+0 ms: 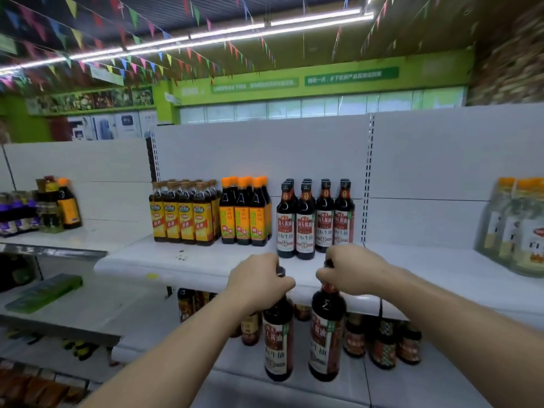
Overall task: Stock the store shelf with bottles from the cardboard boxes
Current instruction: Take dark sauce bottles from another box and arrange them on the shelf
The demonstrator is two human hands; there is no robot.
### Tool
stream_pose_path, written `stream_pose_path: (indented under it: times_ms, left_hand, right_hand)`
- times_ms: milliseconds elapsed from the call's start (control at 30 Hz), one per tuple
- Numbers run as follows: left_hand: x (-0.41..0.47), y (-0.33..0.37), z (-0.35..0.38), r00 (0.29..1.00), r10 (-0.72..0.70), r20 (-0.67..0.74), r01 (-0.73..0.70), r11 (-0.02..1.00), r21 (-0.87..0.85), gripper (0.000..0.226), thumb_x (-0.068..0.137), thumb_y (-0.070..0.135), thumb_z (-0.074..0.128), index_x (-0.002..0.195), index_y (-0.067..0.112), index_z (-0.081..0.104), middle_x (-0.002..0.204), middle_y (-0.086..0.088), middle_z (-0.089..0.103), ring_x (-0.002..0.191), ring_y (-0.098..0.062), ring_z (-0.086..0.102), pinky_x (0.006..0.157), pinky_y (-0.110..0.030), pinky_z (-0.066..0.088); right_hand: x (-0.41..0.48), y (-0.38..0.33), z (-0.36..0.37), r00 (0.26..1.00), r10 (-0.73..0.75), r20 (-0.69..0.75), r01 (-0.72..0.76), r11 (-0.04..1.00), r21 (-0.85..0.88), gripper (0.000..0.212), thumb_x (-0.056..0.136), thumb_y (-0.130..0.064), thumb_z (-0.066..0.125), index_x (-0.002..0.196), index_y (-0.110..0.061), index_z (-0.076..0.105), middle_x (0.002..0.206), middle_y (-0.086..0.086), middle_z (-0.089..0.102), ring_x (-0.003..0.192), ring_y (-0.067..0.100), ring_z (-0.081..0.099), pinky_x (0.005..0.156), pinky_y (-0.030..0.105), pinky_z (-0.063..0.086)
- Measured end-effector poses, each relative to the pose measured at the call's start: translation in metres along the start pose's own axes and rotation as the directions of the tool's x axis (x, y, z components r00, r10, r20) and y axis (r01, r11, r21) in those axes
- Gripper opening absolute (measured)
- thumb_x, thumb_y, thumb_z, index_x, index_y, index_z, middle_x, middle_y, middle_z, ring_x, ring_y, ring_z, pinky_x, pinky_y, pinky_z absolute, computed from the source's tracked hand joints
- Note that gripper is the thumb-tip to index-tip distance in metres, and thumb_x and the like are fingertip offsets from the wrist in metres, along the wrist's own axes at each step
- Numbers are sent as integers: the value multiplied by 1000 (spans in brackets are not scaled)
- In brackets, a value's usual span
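White shelf (206, 260), row (315, 228) at back. Gripped by necks: left bottle (278, 346) in left hand (259, 285), right bottle (325, 343) in right hand (353, 269), below shelf edge. Lift over lip, set upright beside row, labels out

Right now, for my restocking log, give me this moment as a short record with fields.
left hand: grips left bottle by its neck
right hand: grips right bottle by its neck
held bottles: both upright, in front of the shelf edge
on shelf: matching bottles, standing
beside them: orange-capped bottles, to their left
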State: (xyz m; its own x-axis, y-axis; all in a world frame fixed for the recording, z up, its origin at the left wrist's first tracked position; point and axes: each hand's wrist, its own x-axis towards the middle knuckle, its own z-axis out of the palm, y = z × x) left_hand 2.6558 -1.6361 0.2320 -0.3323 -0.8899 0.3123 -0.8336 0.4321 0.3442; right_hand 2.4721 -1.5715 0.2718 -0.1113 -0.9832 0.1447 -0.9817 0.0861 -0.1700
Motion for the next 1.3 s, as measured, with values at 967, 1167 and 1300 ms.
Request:
stream_pose_path:
  times_ms: [967,1167,1300]
  left_hand:
    - [168,93,-38,989,-21,-145,-8,980,-199,32,83,47,67,85,15,67,79,-2,71,75,-22,71,74,-44,64]
    - [193,102,-17,989,-50,-142,28,988,-154,29,88,45,67,87,16,62,82,-1,68,74,-18,66,61,-33,55]
    - [205,106,-3,988,-65,-143,45,989,-138,29,88,48,65,90,19,60,86,0,68,78,-20,67,68,-36,59]
  right_hand:
    - [113,72,-112,990,114,-85,-103,987,123,24,95,-36,58,95,-13,65,80,3,65,71,19,62,51,29,56]
    - [133,88,-103,987,148,-65,-142,986,84,28,100,-38,56,97,-11,63,88,6,66,75,19,63,52,30,55]
    - [142,97,-96,986,149,-69,-145,988,50,25,100,-38,56,88,-16,58,87,6,64,76,20,63,56,33,59]
